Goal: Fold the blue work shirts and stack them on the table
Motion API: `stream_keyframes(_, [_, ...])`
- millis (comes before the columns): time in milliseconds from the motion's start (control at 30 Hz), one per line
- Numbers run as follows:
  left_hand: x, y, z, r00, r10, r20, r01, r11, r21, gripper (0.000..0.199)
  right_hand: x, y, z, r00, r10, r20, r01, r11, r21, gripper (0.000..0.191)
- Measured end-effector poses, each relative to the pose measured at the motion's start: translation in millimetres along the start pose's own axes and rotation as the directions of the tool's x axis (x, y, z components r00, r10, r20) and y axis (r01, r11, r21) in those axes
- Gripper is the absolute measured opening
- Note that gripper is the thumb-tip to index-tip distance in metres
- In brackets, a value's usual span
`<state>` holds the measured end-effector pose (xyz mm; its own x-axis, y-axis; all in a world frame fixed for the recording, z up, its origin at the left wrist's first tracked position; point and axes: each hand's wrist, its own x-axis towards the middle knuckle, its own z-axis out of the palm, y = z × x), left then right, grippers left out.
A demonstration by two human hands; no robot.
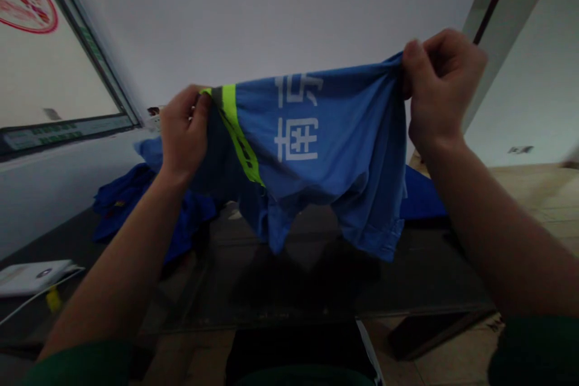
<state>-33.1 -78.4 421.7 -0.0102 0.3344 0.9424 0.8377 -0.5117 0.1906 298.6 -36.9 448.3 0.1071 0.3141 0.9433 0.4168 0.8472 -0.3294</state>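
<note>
A light blue garment (335,126) with white characters and a yellow-green strip hangs stretched between my two hands, above a dark table (280,289). My left hand (185,132) pinches its upper left edge at the yellow-green and grey strip. Higher up on the right, my right hand (441,87) grips the opposite upper corner, fingers closed on the cloth. The lower part of the garment droops in loose folds, with a cuff-like end at the lower right.
Darker blue cloth (122,199) lies crumpled on the table's left side, and more blue cloth (423,196) sits at the right. A white device (34,277) with a cable rests at the far left. Behind the table stands a pale wall (280,6).
</note>
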Motion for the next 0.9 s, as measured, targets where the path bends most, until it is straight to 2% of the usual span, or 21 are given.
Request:
stream_keyframes(33, [-2.8,3.1,3.8,1.000,0.021,-0.021,-0.021,1.000,-0.022,0.028,-6.4,-2.4,3.3,0.993,-0.008,0.121,0.012,1.000,-0.026,0.030])
stream_keyframes(67, [-7.5,4.4,8.9,0.997,0.041,0.071,-0.038,0.999,-0.036,0.027,-12.9,-3.5,6.9,0.957,0.004,0.291,0.014,0.998,-0.061,0.030])
stream_keyframes(100, [-12.3,3.7,14.2,0.969,0.055,0.243,-0.046,0.998,-0.040,0.026,-18.1,-3.6,10.2,0.889,0.029,0.457,0.019,0.995,-0.100,0.031])
stream_keyframes(133, [-15.4,1.1,18.6,0.903,0.055,0.426,-0.046,0.998,-0.032,0.026,-20.8,-3.3,12.4,0.814,0.057,0.578,0.024,0.991,-0.132,0.031])
stream_keyframes(167, [-15.8,-2.8,21.0,0.845,0.036,0.534,-0.037,0.999,-0.008,0.027,-20.1,-3.1,13.2,0.779,0.078,0.622,0.023,0.988,-0.152,0.031])
stream_keyframes(200, [-13.1,-7.3,20.9,0.848,0.001,0.531,-0.017,1.000,0.026,0.028,-16.1,-3.4,12.7,0.807,0.087,0.584,0.008,0.987,-0.158,0.030])
stream_keyframes(233, [-7.5,-11.8,18.4,0.906,-0.042,0.422,0.018,0.998,0.061,0.029,-9.6,-4.6,10.9,0.880,0.084,0.468,-0.017,0.989,-0.145,0.029])
stream_keyframes(267, [-0.1,-15.7,13.9,0.965,-0.077,0.252,0.058,0.995,0.082,0.031,-2.0,-6.7,8.6,0.948,0.072,0.311,-0.039,0.993,-0.112,0.028])
stream_keyframes(300, [7.8,-18.4,8.6,0.991,-0.096,0.091,0.089,0.993,0.081,0.033,5.3,-9.3,6.4,0.987,0.056,0.153,-0.046,0.996,-0.071,0.027])
stream_keyframes(333, [14.9,-19.9,3.3,0.995,-0.102,-0.017,0.103,0.993,0.062,0.036,10.6,-12.3,4.9,0.998,0.040,0.057,-0.037,0.999,-0.039,0.026])
stream_keyframes(367, [20.1,-20.2,-1.1,0.995,-0.094,-0.035,0.095,0.995,0.034,0.038,13.1,-15.2,4.3,0.998,0.023,0.060,-0.021,0.999,-0.029,0.025])
stream_keyframes(400, [22.7,-19.7,-3.9,0.997,-0.072,0.026,0.072,0.997,0.000,0.040,12.3,-17.8,5.0,0.988,0.010,0.155,-0.005,0.999,-0.034,0.023])
stream_keyframes(433, [22.7,-18.4,-4.9,0.992,-0.040,0.121,0.045,0.998,-0.038,0.041,8.4,-19.8,6.7,0.953,0.008,0.304,0.007,0.999,-0.049,0.022])
stream_keyframes(467, [20.5,-16.8,-4.2,0.977,-0.008,0.212,0.025,0.996,-0.081,0.041,2.2,-21.3,9.4,0.890,0.021,0.455,0.010,0.998,-0.064,0.021])
stream_keyframes(500, [16.8,-15.0,-2.1,0.960,0.016,0.280,0.019,0.992,-0.122,0.042,-5.3,-22.5,12.9,0.824,0.037,0.565,0.002,0.998,-0.069,0.020])
stream_keyframes(533, [12.4,-12.8,1.0,0.952,0.025,0.305,0.026,0.987,-0.160,0.043,-13.1,-23.5,17.2,0.779,0.049,0.625,-0.016,0.998,-0.058,0.019])
stream_keyframes(633, [2.4,-1.7,11.6,0.975,-0.002,0.221,0.069,0.953,-0.295,0.042,-31.5,-29.7,34.4,0.757,0.038,0.652,-0.095,0.994,0.053,0.022])
stream_keyframes(667, [1.1,4.3,14.2,0.980,-0.004,0.200,0.075,0.935,-0.346,0.041,-35.6,-33.4,41.4,0.736,0.021,0.676,-0.120,0.988,0.100,0.027])
stream_keyframes(767, [1.5,26.9,17.2,0.979,0.037,0.199,0.068,0.867,-0.494,0.040,-45.0,-47.8,62.6,0.627,-0.057,0.777,-0.182,0.959,0.218,0.039])
stream_keyframes(867, [0.3,42.6,14.1,0.977,0.065,0.201,0.066,0.810,-0.583,0.039,-52.6,-59.7,76.4,0.504,-0.079,0.860,-0.286,0.924,0.252,0.031])
stream_keyframes(900, [-2.3,43.4,12.4,0.979,0.058,0.197,0.070,0.808,-0.585,0.038,-54.6,-62.0,78.7,0.477,-0.067,0.876,-0.334,0.909,0.251,0.027])
